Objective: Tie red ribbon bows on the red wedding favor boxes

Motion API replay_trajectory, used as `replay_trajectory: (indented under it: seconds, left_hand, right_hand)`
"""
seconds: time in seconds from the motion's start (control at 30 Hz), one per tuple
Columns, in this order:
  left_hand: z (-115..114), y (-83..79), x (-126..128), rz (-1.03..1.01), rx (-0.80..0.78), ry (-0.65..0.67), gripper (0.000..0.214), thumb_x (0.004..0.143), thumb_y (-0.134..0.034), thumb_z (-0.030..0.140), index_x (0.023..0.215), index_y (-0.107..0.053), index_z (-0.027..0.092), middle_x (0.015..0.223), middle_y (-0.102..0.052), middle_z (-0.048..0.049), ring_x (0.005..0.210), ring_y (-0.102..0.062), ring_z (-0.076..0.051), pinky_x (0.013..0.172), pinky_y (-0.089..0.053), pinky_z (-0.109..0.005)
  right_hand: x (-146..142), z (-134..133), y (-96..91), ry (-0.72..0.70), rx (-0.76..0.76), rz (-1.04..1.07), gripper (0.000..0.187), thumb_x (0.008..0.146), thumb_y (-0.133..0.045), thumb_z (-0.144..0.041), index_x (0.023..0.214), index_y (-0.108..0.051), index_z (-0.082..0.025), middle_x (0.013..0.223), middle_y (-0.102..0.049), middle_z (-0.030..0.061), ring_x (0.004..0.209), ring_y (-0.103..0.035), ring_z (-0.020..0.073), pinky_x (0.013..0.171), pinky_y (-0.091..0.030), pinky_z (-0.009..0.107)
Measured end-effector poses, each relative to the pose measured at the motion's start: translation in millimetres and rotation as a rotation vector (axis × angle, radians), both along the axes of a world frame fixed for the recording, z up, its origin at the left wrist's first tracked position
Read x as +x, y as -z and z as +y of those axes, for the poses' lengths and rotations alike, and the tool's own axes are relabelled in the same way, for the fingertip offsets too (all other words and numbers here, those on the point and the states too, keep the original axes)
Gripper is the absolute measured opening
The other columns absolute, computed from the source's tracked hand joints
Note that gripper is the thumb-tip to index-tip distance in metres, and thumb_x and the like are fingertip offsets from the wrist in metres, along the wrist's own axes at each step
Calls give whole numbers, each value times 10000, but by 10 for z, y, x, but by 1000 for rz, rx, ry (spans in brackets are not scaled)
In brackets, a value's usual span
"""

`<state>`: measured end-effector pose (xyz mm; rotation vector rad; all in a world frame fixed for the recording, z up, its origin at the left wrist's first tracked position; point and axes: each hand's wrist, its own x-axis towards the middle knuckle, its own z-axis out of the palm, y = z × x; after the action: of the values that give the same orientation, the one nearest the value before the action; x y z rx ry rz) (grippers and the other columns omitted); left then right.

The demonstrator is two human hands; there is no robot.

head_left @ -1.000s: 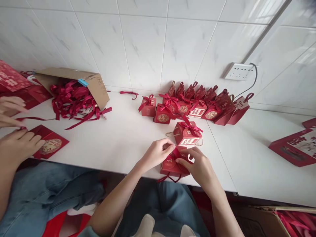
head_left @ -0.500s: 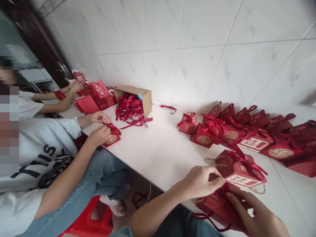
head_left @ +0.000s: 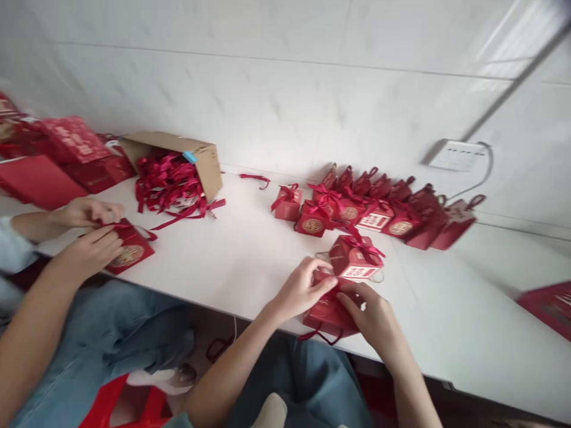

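A red gift box (head_left: pixel 328 318) with dark red cord handles stands at the front edge of the table, partly covered by my hands. My left hand (head_left: pixel 304 289) is closed on its top from the left, thumb and fingertips pinched together. From the right, my right hand (head_left: pixel 372 313) grips the top of the same box, its fingers bent over the edge. Exactly what lies under the fingertips is hard to make out. Just behind stands another red gift box (head_left: pixel 352 257) with a ribbon bow and a white label, close to my fingers.
Several red boxes with bows (head_left: pixel 312 220) and small red bags (head_left: pixel 419 217) line the wall. A cardboard box (head_left: pixel 207 169) lies on its side, spilling red ribbons (head_left: pixel 169 181). On the left, a co-worker's hands (head_left: pixel 96 238) hold a red box (head_left: pixel 134 252). A power strip (head_left: pixel 459 156) hangs on the wall.
My view has swung to the right, bringing in the power strip and a red item at the right edge. Both my hands stay at the top of the gift box.
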<state>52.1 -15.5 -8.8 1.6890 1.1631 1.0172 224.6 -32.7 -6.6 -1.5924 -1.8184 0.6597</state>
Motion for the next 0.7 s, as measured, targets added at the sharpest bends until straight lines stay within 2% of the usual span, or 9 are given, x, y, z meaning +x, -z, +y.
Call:
replay_trajectory:
  seconds: [0.1,0.23,0.33,0.43,0.5,0.6,0.7]
  left_hand:
    - [-54,71,-172,77,-52,-33,294,830,-529,431,994,-526,187,1014,-586,-60,920,-588,-177,798,-474,-289]
    - [-130,85,-316,199,-175,102,285,827,-517,448,975,-503,205,870,-606,-7,845,-592,-167,791,-465,-296]
    - [-145,-23,-328,319,-179,133,263,820,-505,458,870,-525,201,685,-526,36,672,-534,-143,658,-434,-259]
    - [-117,-164,-321,362,-204,185,290,824,-487,487,802,-532,201,599,-464,56,560,-452,-119,539,-364,-226]
    - [-80,-240,-324,401,-222,194,333,840,-447,516,807,-544,199,600,-486,52,547,-441,-117,519,-340,-221]
    - [-9,-329,-329,548,-224,211,403,841,-418,538,687,-534,185,598,-492,37,544,-430,-121,513,-317,-228]
    - [53,-446,-304,623,-199,289,361,836,-442,492,656,-527,191,587,-503,36,533,-433,-128,510,-309,-234]
  right_hand:
    - [-42,-14,-31,-1,7,16,186,774,-494,-324,760,-643,-214,772,-674,60,636,-602,200,638,-482,325]
    - [-62,-36,-18,1,53,39,149,800,-506,-261,765,-639,-204,801,-647,58,650,-590,183,634,-475,304]
    - [-62,-43,23,14,69,66,128,806,-523,-239,767,-638,-200,814,-638,55,669,-594,181,642,-472,296]
    - [-67,-42,61,28,80,93,119,815,-527,-219,778,-639,-201,830,-639,55,707,-610,187,677,-472,303]
    - [-77,-41,77,32,85,116,115,816,-531,-208,787,-642,-199,845,-641,56,733,-619,191,702,-470,310]
    - [-103,-45,86,56,73,140,102,810,-548,-202,818,-650,-199,872,-646,58,765,-625,197,723,-464,322]
    - [-140,-58,82,81,84,141,117,810,-546,-181,842,-655,-207,908,-652,58,800,-625,199,757,-450,340]
